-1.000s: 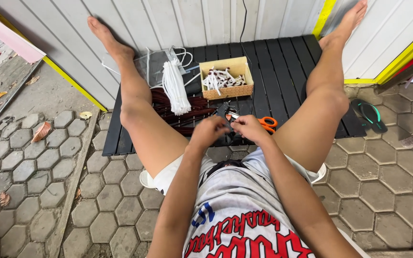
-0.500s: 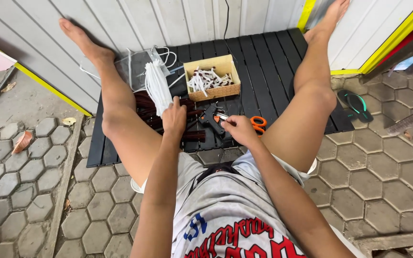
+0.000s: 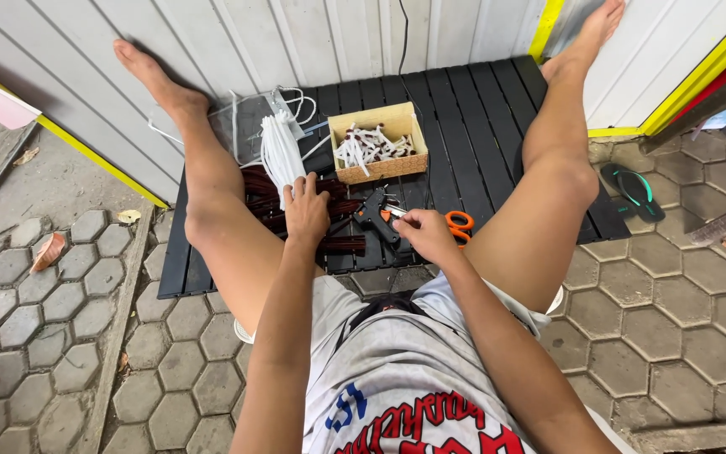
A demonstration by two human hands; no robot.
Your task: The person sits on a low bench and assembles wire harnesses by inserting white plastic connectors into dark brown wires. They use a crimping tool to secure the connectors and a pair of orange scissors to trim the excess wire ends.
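My left hand [image 3: 306, 210] lies flat on the dark red sticks [image 3: 329, 220], fingers loosely spread; they look light, stiff, best pinched mid-length. My right hand [image 3: 426, 235] seems closed on something small at the glue gun's [image 3: 377, 217] 3 o'clock.

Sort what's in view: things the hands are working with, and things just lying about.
In hand:
left hand on dark red sticks
right hand by black glue gun
white sticks bundle

Lying about:
green sandal
dry leaves
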